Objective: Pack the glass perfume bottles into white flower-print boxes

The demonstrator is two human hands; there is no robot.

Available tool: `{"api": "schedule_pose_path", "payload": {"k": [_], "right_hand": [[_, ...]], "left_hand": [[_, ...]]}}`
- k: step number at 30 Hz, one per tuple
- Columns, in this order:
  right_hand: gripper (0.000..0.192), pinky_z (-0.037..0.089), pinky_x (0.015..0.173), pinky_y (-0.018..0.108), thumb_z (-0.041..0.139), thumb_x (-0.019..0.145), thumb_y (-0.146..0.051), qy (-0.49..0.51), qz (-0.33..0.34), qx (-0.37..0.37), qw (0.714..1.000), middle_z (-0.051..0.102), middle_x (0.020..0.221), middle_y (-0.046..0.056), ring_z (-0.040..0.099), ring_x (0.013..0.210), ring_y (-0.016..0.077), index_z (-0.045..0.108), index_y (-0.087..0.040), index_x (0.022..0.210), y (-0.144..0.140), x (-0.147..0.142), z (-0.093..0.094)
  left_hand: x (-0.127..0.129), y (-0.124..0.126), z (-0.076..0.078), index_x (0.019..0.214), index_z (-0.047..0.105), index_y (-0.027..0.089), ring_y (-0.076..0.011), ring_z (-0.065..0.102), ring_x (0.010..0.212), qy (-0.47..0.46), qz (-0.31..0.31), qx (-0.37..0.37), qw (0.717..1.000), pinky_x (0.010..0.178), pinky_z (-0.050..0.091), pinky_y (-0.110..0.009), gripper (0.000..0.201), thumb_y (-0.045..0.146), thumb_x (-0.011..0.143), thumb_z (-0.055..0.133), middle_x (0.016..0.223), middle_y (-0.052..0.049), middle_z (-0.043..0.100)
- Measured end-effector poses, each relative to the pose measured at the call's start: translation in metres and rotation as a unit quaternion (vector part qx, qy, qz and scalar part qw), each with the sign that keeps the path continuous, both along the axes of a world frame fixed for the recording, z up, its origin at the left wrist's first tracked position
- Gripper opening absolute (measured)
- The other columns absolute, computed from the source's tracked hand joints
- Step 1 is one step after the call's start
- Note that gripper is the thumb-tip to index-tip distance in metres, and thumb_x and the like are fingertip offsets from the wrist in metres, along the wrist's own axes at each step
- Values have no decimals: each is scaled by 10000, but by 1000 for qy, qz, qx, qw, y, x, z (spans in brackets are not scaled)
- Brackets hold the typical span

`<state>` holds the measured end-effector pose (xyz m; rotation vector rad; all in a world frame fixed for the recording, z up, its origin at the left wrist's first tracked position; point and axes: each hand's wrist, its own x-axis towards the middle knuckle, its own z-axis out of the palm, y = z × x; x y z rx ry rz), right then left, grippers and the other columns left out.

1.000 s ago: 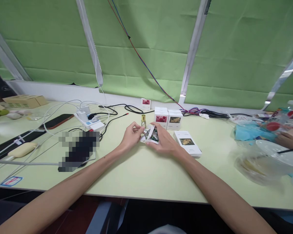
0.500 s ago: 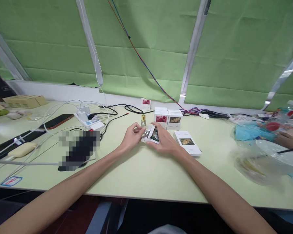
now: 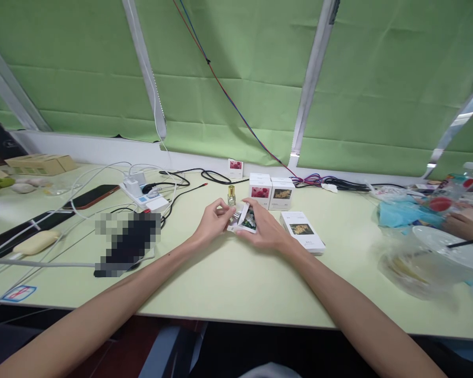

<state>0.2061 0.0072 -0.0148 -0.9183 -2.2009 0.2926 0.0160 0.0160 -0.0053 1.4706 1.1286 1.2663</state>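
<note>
My right hand (image 3: 265, 227) is wrapped round a small white box (image 3: 247, 220) with a picture of white flowers and green leaves, tilted with its open end to the left. At that end my left hand (image 3: 214, 221) pinches a small silvery thing (image 3: 236, 214), its kind partly hidden by the fingers. Just behind my left fingers stands a small glass bottle with a gold cap (image 3: 231, 195). Beyond my right hand, white boxes with a pink-flower picture (image 3: 260, 191) and a yellow-flower picture (image 3: 282, 193) stand side by side. Another yellow-flower box (image 3: 302, 232) lies flat by my right wrist.
A pink-flower card (image 3: 235, 167) leans at the back. To the left are a power strip (image 3: 144, 197), cables, a phone (image 3: 92, 196) and a pale case (image 3: 37, 241). A lidded container in plastic (image 3: 449, 252) and another person's hand (image 3: 467, 226) are at right.
Both hands stay in nearly the same place. The white box has turned very slightly in my right hand; the other things have not moved.
</note>
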Motion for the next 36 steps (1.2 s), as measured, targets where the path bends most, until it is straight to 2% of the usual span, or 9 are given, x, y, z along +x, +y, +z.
{"api": "schedule_pose_path", "payload": {"k": [6, 13, 21, 29, 36], "right_hand": [[766, 457, 1040, 482, 700, 847, -405, -2, -10, 4, 1000, 557, 1386, 167, 560, 1246, 322, 306, -187, 1467, -1, 0, 0], [763, 454, 1040, 489, 691, 853, -421, -1, -25, -9, 1000, 554, 1395, 171, 560, 1251, 329, 307, -186, 1469, -1, 0, 1], [768, 452, 1044, 491, 691, 850, -425, -1, -12, -14, 1000, 551, 1398, 177, 546, 1273, 328, 314, -184, 1474, -2, -1, 2], [776, 448, 1044, 482, 693, 851, -417, -7, -3, -8, 1000, 533, 1422, 171, 547, 1271, 322, 307, -201, 1488, -2, -1, 2], [777, 452, 1039, 480, 696, 849, -428, -7, -14, -8, 1000, 551, 1406, 164, 557, 1256, 322, 310, -201, 1484, -1, -1, 0]], "left_hand": [[-1, 2, -2, 744, 439, 210, -113, 545, 491, -28, -13, -8, 999, 473, 394, -216, 603, 644, 610, 836, 598, 15, 641], [0, -2, 4, 695, 477, 196, -116, 560, 543, -48, -18, -42, 998, 532, 392, -234, 559, 565, 584, 882, 618, 9, 642], [0, -2, 2, 687, 510, 186, -136, 604, 597, -45, -18, -51, 998, 577, 440, -261, 573, 577, 532, 900, 685, 4, 651], [0, 0, 1, 684, 535, 177, -120, 573, 581, -16, -16, -51, 998, 531, 406, -235, 563, 594, 529, 880, 664, 10, 624], [1, -1, 1, 683, 530, 179, -117, 570, 566, -5, -20, -55, 998, 474, 357, -214, 486, 513, 573, 866, 681, -6, 647]]}}
